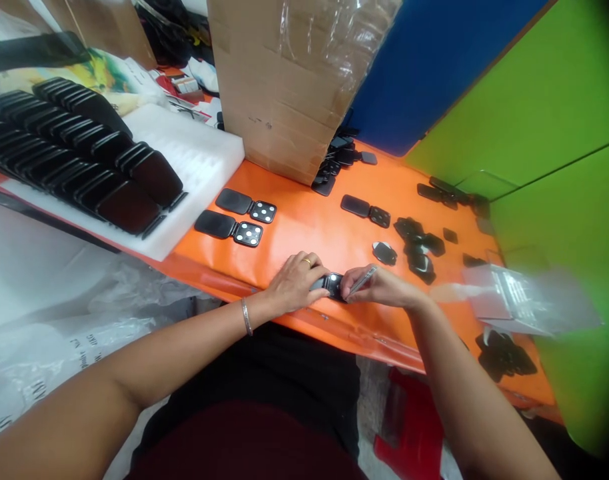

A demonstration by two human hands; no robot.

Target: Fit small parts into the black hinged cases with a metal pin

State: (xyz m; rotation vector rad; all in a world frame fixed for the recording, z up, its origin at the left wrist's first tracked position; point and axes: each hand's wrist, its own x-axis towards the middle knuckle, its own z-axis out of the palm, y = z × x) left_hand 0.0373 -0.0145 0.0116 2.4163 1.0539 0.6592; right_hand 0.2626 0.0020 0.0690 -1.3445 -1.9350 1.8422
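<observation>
An orange bench runs across the scene, with green panels along its right side. At its far side stand a cardboard box and, right of it, a blue panel. A white foam slab lies on the left, bearing overlapping rows of black plates. At the right is a clear box, blurred.

The left hand rests at the near edge, its fingers clamped on the grey flap of a hinged black piece lying on the bench between the two hands. The right hand has its fingers together around a slim silvery tool, their tips at the piece's right end, where a white dot shows.

Beyond the left hand, two dotted pieces lie side by side, each with five white dots. Farther right lie another hinged piece and, nearer, scattered dark parts.
</observation>
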